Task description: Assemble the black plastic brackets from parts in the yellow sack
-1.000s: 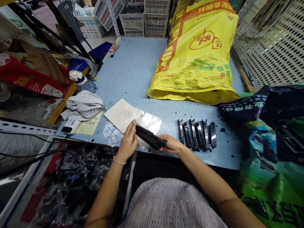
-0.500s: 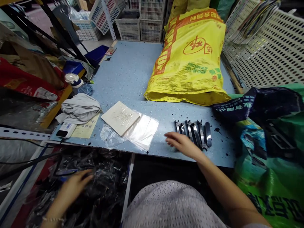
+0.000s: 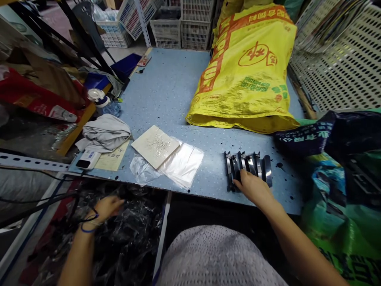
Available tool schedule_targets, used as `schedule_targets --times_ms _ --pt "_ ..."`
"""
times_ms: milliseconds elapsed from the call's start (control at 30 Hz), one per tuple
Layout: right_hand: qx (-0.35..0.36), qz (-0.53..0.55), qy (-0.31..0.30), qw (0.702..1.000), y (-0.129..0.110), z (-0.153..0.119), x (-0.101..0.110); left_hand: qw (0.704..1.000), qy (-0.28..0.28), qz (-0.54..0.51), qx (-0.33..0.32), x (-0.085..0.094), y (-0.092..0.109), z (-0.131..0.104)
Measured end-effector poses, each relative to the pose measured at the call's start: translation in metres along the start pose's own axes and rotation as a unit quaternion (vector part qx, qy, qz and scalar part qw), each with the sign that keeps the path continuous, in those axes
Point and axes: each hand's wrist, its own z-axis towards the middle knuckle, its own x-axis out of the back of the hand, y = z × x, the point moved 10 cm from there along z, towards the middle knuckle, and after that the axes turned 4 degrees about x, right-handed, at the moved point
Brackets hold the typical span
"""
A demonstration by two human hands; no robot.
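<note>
Several glossy black plastic clips lie side by side in a row near the front edge of the blue table. My right hand is over the middle of the row, thumb and fingers closed on one clip, partly hiding it. My left hand hangs over an open bin of black items in clear plastic bags, below the table's edge. Its fingers are curled together, slightly blurred, with nothing visible in them. Left of the clips, a pale square board with small shiny bits lies partly on clear plastic bags.
A big yellow woven sack lies across the table's back right. Green printed bags crowd the right side. At the left are a grey cloth, a white device and a water bottle. White crates stand behind.
My right hand has moved right onto the clips and closed on one. My left hand has risen slightly over the bin, its fingers more curled. The view has shifted a little.
</note>
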Motion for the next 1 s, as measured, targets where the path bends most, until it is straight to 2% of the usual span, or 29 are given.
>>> schedule_targets --times_ms 33,67,133,167,200,233,300,367,433,500,600,667,733,800,900,933,1000 --pt "-0.001 0.008 0.002 1.000 0.000 0.002 -0.002 0.996 -0.054 -0.025 -0.061 -0.034 0.051 -0.009" --pt "0.001 0.025 0.006 1.000 0.001 0.006 -0.003 0.987 -0.076 -0.057 -0.131 -0.062 0.104 -0.020" --pt "0.020 0.098 0.017 0.995 0.000 0.013 -0.005 0.955 -0.035 -0.101 -0.277 -0.098 0.205 -0.041" --pt "0.034 0.158 0.022 0.987 -0.001 0.018 -0.005 0.937 0.015 -0.116 -0.329 -0.109 0.243 -0.048" --pt "0.047 0.234 0.026 0.971 -0.003 0.021 -0.006 0.926 0.052 -0.126 -0.353 -0.120 0.270 -0.049" --pt "0.056 0.325 0.024 0.944 -0.006 0.024 -0.007 0.918 0.069 -0.139 -0.364 -0.131 0.289 -0.045" --pt "0.068 0.517 0.001 0.853 -0.017 0.029 -0.012 0.921 0.049 -0.202 -0.330 -0.146 0.299 -0.021" --pt "0.081 0.671 -0.043 0.736 -0.036 0.030 -0.015 0.923 -0.014 -0.276 -0.268 -0.152 0.287 0.007" --pt "0.099 0.759 -0.095 0.636 -0.062 0.031 -0.012 0.918 -0.062 -0.323 -0.221 -0.148 0.270 0.026" --pt "0.102 0.808 -0.141 0.563 -0.088 0.034 -0.007 0.913 -0.075 -0.344 -0.207 -0.138 0.261 0.033" --pt "0.102 0.846 -0.196 0.486 -0.131 0.047 0.001 0.885 -0.079 -0.413 -0.198 -0.129 0.261 0.031" --pt "0.111 0.851 -0.218 0.464 -0.155 0.060 0.003 0.866 -0.083 -0.451 -0.198 -0.127 0.266 0.026" --pt "0.109 0.851 -0.216 0.466 -0.165 0.074 -0.001 0.864 -0.077 -0.453 -0.204 -0.121 0.268 0.022" --pt "0.087 0.853 -0.195 0.477 -0.157 0.085 -0.011 0.879 -0.040 -0.418 -0.228 -0.103 0.265 0.019" --pt "0.053 0.852 -0.158 0.496 -0.128 0.086 -0.022 0.916 0.035 -0.273 -0.291 -0.076 0.266 0.011" --pt "0.048 0.853 -0.152 0.497 -0.120 0.082 -0.023 0.925 0.044 -0.224 -0.304 -0.075 0.268 0.009" --pt "0.048 0.858 -0.160 0.486 -0.118 0.072 -0.021 0.934 0.023 -0.193 -0.298 -0.085 0.271 0.010"
